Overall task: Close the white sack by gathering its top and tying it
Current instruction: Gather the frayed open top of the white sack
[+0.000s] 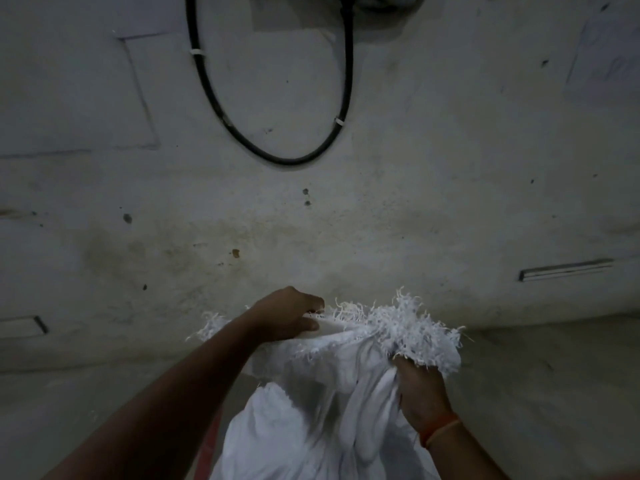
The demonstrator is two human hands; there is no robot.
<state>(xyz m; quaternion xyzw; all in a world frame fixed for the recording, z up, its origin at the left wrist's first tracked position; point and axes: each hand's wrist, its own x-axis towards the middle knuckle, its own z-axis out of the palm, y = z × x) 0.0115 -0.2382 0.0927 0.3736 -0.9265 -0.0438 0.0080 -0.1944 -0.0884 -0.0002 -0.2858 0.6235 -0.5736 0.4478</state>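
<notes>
Both hands are closed on the mouth of the white sack [311, 410]. By the left hand [291, 315] the far rim is pinched, fingers curled over the frayed edge and the thumb pressed against the cloth beneath it. By the right hand [420, 393] a bunch of gathered fabric is clenched at the near right side, just under the frayed fringe [408, 327], which spills above and around the fist. An orange band [438, 433] is worn on the right wrist.

Between the two grips the sack's top is held partly open, a shadowed hollow being seen below the rim; what lies inside cannot be told. The sack stands upright on the floor [69, 410] at the foot of a pale wall [415, 168], its body falling in folds to the bottom edge of the view. Loose white threads stick out along the whole rim, also to the left of the left forearm.

A strip of something reddish [211, 441] is glimpsed beside the sack's lower left side, too hidden to be named. On the wall, well above the sack, a black cable [221, 112] is hung in a loop and fastened with small white ties [196, 51]. The wall is stained and pitted, and a narrow dark slot [566, 269] is set in it far to the right. Nothing lies between the hands and the sack's mouth.
</notes>
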